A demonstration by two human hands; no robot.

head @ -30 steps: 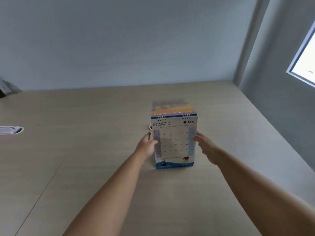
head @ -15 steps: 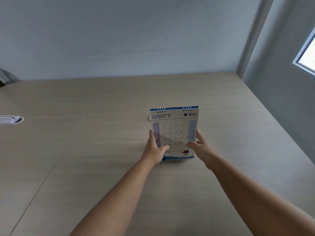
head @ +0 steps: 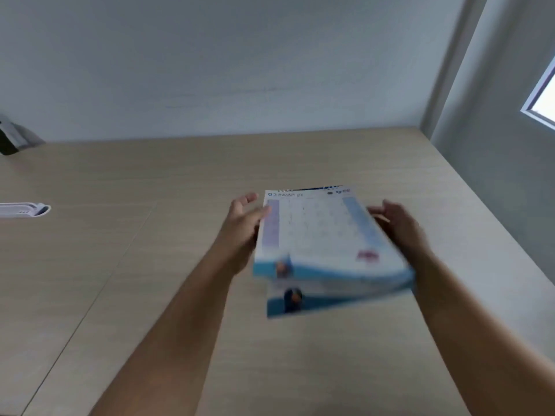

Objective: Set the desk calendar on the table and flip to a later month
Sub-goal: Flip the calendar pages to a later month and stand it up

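A pale wood-grain table (head: 150, 265) fills the lower frame, backed by a plain grey-white wall (head: 210, 55), with a window frame (head: 540, 94) at the 3 o'clock edge.

The left hand (head: 240, 226) sits against the left edge of the desk calendar (head: 318, 235), its fingers (head: 247, 198) loosely spread and lifted past the top corner, the thumb lying across the page margin; whether it truly grips cannot be told through the blur. The right hand (head: 399, 226) flanks the right edge, fingers curled and slightly parted, touching or just beside the card; its hold is equally unclear. Both forearms reach in from 6 o'clock.

The calendar lies between the hands at the centre of the frame, tilted back so its face looks upward at the camera. Its page is white with a faint date grid, a "02" in blue at the top left, a small dark logo at the top right, and pale lilac-blue columns down both sides. White binding loops run along the top edge at 12 o'clock. A blue wavy band crosses the bottom, with a small reddish mark at 4 o'clock. Below it a second blue-and-white sheet fans out, smeared by motion.

Farther out, a white flat object (head: 24, 210) lies on the table at 9 o'clock, and a dark-and-grey item (head: 15, 139) sits near the wall at 10 o'clock.
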